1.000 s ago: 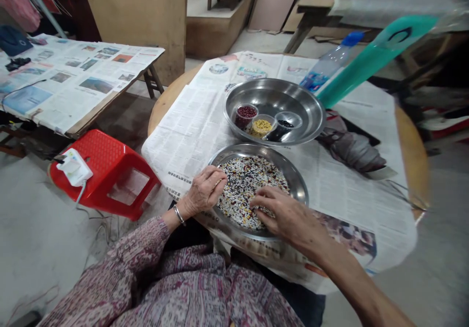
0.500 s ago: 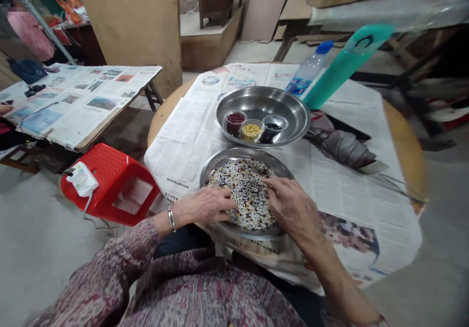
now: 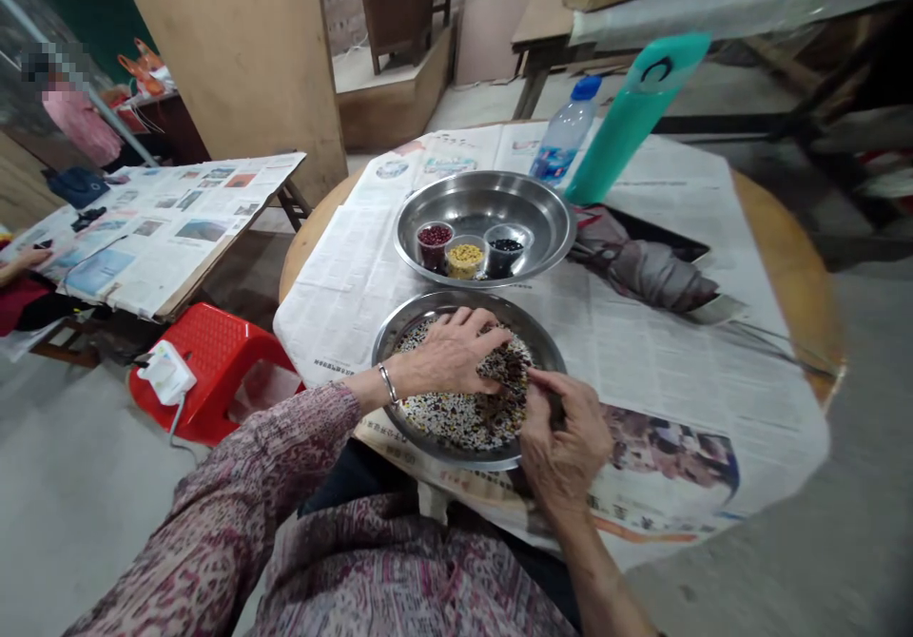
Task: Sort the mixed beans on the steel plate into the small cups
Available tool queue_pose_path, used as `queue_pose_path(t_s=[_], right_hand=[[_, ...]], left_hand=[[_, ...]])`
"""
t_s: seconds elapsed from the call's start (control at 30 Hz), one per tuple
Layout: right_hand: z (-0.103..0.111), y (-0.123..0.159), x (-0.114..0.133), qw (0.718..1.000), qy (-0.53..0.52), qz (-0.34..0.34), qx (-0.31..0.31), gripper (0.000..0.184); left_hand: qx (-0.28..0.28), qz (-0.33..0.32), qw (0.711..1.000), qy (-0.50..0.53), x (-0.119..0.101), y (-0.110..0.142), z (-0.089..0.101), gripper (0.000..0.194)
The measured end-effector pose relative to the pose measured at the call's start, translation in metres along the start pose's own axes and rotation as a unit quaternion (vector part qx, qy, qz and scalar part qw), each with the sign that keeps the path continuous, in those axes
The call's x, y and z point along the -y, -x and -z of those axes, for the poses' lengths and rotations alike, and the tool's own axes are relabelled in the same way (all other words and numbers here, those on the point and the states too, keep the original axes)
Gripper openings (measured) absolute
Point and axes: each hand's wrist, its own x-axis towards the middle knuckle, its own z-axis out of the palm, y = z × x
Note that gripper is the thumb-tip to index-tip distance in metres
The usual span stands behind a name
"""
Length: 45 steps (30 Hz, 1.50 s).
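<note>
Two bare hands work at the near steel basin (image 3: 543, 340), which sits on the newspaper (image 3: 335, 285) close to the person's side of the round table (image 3: 791, 257). Spread fingers and an arched palm mark the left hand (image 3: 456, 352), which crosses the left rim and reaches over the middle of the basin, its fingertips down at the mix of white, dark, red and yellow grains (image 3: 449, 420). The right hand (image 3: 567, 428) comes over the right rim, thumb and forefinger bent toward each other near the grains; whether they pinch anything I cannot tell. A narrow gap separates the two hands. Just beyond, the far basin (image 3: 532, 204) nearly meets the near one, so little room lies between their rims; whether they touch is unclear. Along its near wall stand cups of red beans (image 3: 434, 235), yellow beans (image 3: 465, 257) and black beans (image 3: 505, 246). Behind its right edge, the bottle (image 3: 560, 147) and a long teal object (image 3: 628, 114) rise, with a grey folded umbrella (image 3: 656, 274) on the right side. Wider stretches of paper run left of both basins and right of the right hand. Off the table's left edge stands a red stool (image 3: 214, 337).
</note>
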Motion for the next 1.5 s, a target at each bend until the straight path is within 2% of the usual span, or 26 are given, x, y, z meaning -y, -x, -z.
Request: queue_pose_path(t_s=[0.07,0.13,0.3,0.4,0.53,0.67,0.77,0.83,0.9,1.0,1.1,1.23,1.37,1.43,1.5], right_hand=[[0.000,0.001,0.000,1.000,-0.006,-0.012,-0.012,0.017],[0.000,0.001,-0.001,1.000,-0.010,-0.020,-0.021,0.017],[-0.001,0.002,-0.004,0.999,-0.014,-0.020,-0.025,0.020],[-0.002,0.003,-0.006,0.999,-0.013,-0.027,-0.031,0.021],[-0.002,0.004,-0.006,0.999,-0.008,-0.039,-0.031,0.023],[-0.002,0.004,-0.006,0.999,-0.007,-0.048,-0.020,0.023],[-0.002,0.003,-0.005,0.999,-0.011,-0.045,-0.024,0.022],[-0.002,0.003,-0.005,0.999,-0.010,-0.040,-0.027,0.022],[-0.002,0.003,-0.005,0.999,-0.004,-0.035,-0.031,0.021],[-0.003,0.002,-0.006,0.999,-0.001,-0.027,-0.043,0.021],[-0.005,0.002,-0.007,0.998,-0.014,-0.014,-0.060,0.019],[-0.005,0.002,-0.009,0.998,-0.023,-0.005,-0.062,0.016],[-0.005,0.001,-0.008,0.998,-0.028,-0.005,-0.061,0.015],[-0.004,0.001,-0.007,0.998,-0.028,-0.003,-0.062,0.015],[-0.004,0.001,-0.007,0.998,-0.027,-0.005,-0.060,0.015]], left_hand=[[0.035,-0.012,0.999,-0.004,-0.005,-0.006,-0.002,0.077],[0.062,-0.033,0.997,0.009,-0.011,-0.012,-0.006,0.078],[0.132,-0.083,0.986,0.061,-0.023,-0.023,-0.020,0.034],[0.172,-0.130,0.973,0.086,-0.023,-0.021,-0.019,0.014],[0.137,-0.162,0.974,0.075,-0.013,0.008,-0.001,0.012],[0.109,-0.155,0.979,0.075,0.001,0.047,0.020,0.013],[0.108,-0.145,0.980,0.086,0.004,0.065,0.025,0.010],[0.106,-0.162,0.976,0.102,0.000,0.066,0.021,0.009],[0.099,-0.207,0.968,0.099,-0.007,0.061,0.015,0.009],[0.085,-0.255,0.962,0.044,-0.017,0.044,0.003,0.013],[0.072,-0.208,0.975,-0.024,-0.013,0.028,-0.005,0.016],[0.029,-0.063,0.997,-0.037,0.013,0.018,-0.008,0.020],[-0.034,0.080,0.996,-0.027,0.025,0.027,-0.003,0.023],[-0.029,0.087,0.996,-0.009,0.019,0.033,0.000,0.030],[0.001,0.071,0.997,0.008,0.007,0.035,0.000,0.054]])
